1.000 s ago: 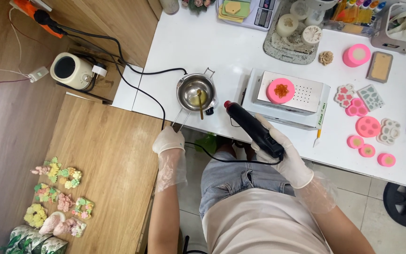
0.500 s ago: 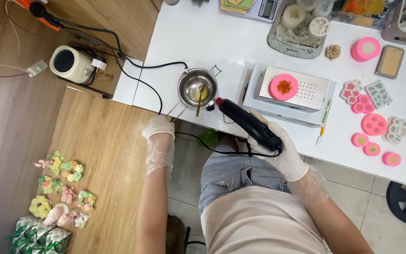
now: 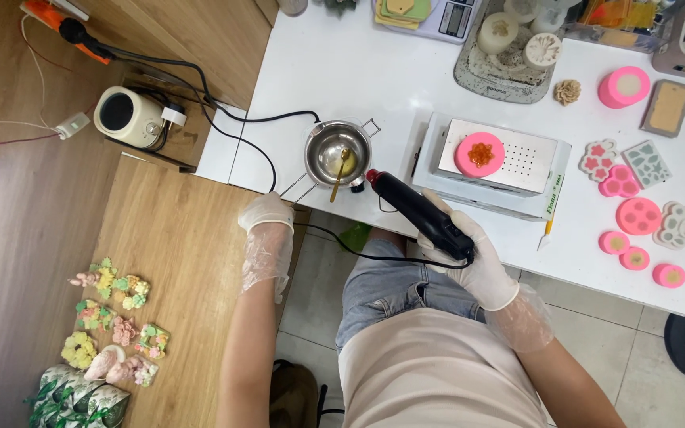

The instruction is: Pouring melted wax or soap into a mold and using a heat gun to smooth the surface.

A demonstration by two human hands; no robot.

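The black heat gun [image 3: 420, 214] sits in your right hand [image 3: 473, 265], gloved fingers wrapped tight around its grip, nozzle angled up and away from you toward the small metal pot [image 3: 338, 152], its tip just beside the pot's rim. A spoon [image 3: 337, 173] leans in that pot, handle pointing back at you. The gun's black cord [image 3: 358, 250] trails from your right hand across toward your left. Your left hand [image 3: 265, 212], also gloved, holds nothing; its fingers are curled loosely at the edge of the white counter [image 3: 342, 71], just left of the pot's wire stand. Beyond your right hand sits a white perforated box [image 3: 525, 158] with a round pink mould [image 3: 480, 154] on top. Further to the right of that hand, more pink moulds [image 3: 638, 215] lie scattered on the counter.
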